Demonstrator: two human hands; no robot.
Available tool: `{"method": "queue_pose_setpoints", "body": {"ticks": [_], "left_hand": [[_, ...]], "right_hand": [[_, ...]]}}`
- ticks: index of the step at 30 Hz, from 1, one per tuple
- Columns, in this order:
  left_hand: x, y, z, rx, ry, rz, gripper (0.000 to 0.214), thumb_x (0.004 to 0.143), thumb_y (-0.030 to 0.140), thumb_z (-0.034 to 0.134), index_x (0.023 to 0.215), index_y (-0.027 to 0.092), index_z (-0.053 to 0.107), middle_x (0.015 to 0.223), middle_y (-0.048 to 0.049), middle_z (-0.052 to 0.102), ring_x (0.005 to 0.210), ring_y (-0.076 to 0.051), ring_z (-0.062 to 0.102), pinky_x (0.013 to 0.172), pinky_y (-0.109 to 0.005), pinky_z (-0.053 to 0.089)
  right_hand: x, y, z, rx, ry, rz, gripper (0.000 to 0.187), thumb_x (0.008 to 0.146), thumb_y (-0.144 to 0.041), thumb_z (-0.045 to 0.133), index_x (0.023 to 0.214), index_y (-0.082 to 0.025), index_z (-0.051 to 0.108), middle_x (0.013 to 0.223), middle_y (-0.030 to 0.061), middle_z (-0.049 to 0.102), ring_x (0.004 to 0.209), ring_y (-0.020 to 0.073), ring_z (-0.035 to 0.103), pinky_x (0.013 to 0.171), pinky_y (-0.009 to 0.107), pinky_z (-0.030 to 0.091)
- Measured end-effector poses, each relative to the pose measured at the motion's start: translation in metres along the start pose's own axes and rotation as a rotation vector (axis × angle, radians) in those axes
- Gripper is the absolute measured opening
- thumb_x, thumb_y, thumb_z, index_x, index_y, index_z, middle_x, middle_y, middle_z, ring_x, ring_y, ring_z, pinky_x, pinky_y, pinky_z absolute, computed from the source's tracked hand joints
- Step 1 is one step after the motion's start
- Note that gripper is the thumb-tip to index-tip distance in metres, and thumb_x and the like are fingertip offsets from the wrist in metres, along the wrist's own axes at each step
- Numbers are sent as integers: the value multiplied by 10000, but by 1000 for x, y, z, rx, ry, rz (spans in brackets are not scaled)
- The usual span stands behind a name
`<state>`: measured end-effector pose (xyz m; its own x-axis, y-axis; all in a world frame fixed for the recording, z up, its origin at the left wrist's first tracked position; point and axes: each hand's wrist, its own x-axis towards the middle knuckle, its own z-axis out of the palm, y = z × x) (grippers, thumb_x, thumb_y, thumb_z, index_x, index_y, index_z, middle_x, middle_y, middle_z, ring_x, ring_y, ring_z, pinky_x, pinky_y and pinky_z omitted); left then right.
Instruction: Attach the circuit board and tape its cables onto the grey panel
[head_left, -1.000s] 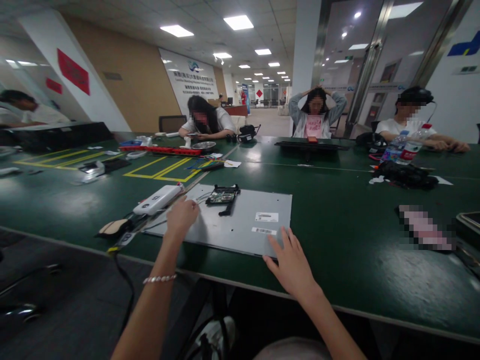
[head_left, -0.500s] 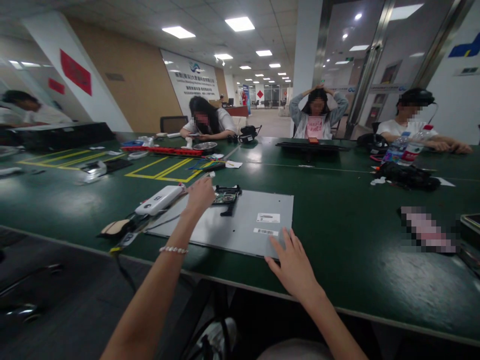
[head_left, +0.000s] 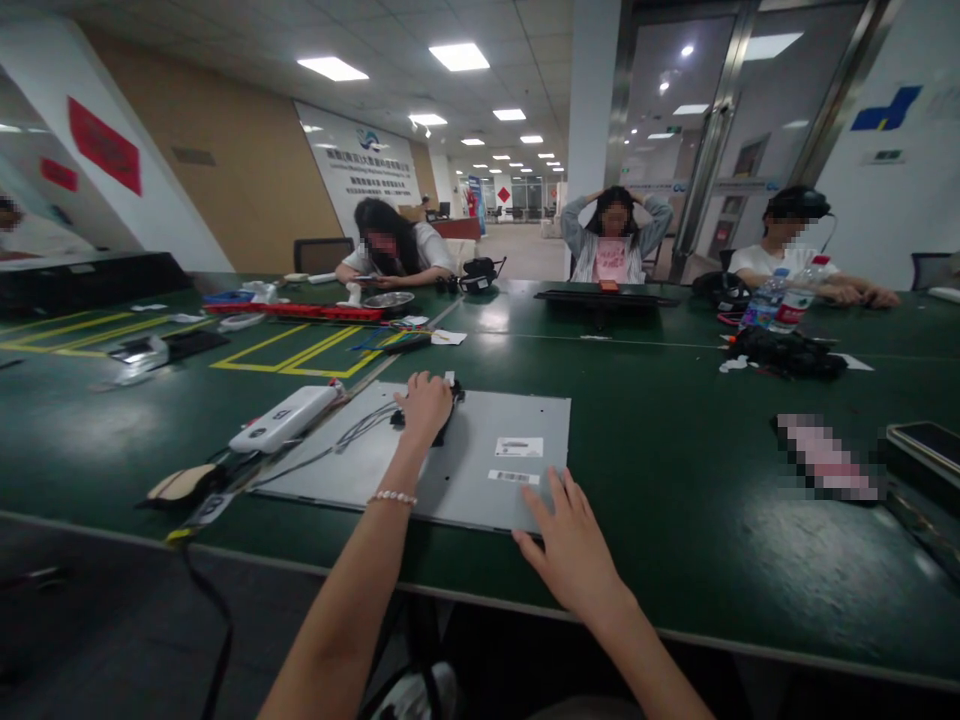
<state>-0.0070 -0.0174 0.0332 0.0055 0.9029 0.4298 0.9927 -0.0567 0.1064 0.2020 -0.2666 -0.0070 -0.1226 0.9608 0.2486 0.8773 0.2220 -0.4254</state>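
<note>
A flat grey metal panel [head_left: 465, 470], bearing two white labels, lies on the green table. My left hand [head_left: 425, 402] is over a black bracket [head_left: 441, 436] on this panel, fingers curled down. The circuit board there is covered by the hand, and what the fingers grip is hidden. A small white piece [head_left: 450, 378] shows just beyond the fingertips. Thin dark cables [head_left: 366, 428] run across the panel left of this hand. My right hand [head_left: 574, 545] is spread, with its fingertips at the panel's near right corner and nothing held.
Left of the panel lie a white power strip-like box [head_left: 285, 418] and a beige-topped black object [head_left: 182, 484]. A phone [head_left: 825, 458] is at the right, bottles [head_left: 793, 300] beyond it. A red tray [head_left: 300, 311] stands farther back. Several people sit around the table.
My left hand has come down over the circuit board, covering it; before, it was beside the board with a small white piece at its fingertips. My right hand remains at the panel's corner. The view has shifted.
</note>
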Motion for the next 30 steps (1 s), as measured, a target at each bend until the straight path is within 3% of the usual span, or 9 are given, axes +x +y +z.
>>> {"method": "queue_pose_setpoints", "body": {"ticks": [6, 13, 17, 21, 25, 30], "left_hand": [[0, -10, -11, -32, 172, -217, 348, 929, 261, 318, 1130, 138, 574, 1295, -189, 510, 1241, -315, 398, 1014, -619, 267], [-2, -49, -2, 26, 138, -392, 410, 912, 306, 342, 1161, 89, 585, 1238, -233, 543, 1218, -382, 410, 962, -674, 277], [-1, -60, 3, 59, 68, -457, 482, 904, 370, 333, 1214, 77, 558, 1315, -269, 473, 1305, -423, 297, 951, -705, 255], [6, -68, 5, 70, -128, -555, 557, 874, 439, 358, 1253, 66, 525, 1403, -292, 371, 1368, -442, 173, 964, -717, 215], [9, -78, 4, 60, -220, -627, 607, 851, 460, 383, 1296, 60, 483, 1392, -315, 373, 1328, -478, 247, 948, -736, 203], [7, -84, 1, 9, -203, -658, 590, 831, 417, 437, 1279, 36, 491, 1343, -332, 411, 1245, -488, 364, 903, -713, 287]], "right_hand": [[0, -2, -2, 3, -23, 25, 523, 918, -468, 456, 1383, -228, 471, 1516, 140, 312, 1412, 322, 219, 1123, 473, 238], [-3, -1, -11, -29, -79, 44, 504, 926, -469, 444, 1393, -279, 456, 1527, 89, 307, 1408, 305, 233, 1130, 506, 185], [-13, 9, -21, -49, -120, 53, 455, 944, -407, 424, 1389, -314, 458, 1524, 59, 322, 1411, 329, 213, 1121, 539, 177], [-25, 20, -28, -70, -134, 76, 447, 948, -358, 406, 1391, -328, 455, 1515, 45, 341, 1410, 341, 210, 1114, 558, 174], [-33, 27, -31, -75, -114, 79, 438, 947, -358, 401, 1378, -330, 474, 1513, 38, 346, 1408, 350, 213, 1110, 568, 182], [-33, 35, -31, -9, -88, 71, 455, 938, -361, 412, 1381, -285, 480, 1499, 50, 368, 1404, 346, 232, 1123, 562, 174]]}}
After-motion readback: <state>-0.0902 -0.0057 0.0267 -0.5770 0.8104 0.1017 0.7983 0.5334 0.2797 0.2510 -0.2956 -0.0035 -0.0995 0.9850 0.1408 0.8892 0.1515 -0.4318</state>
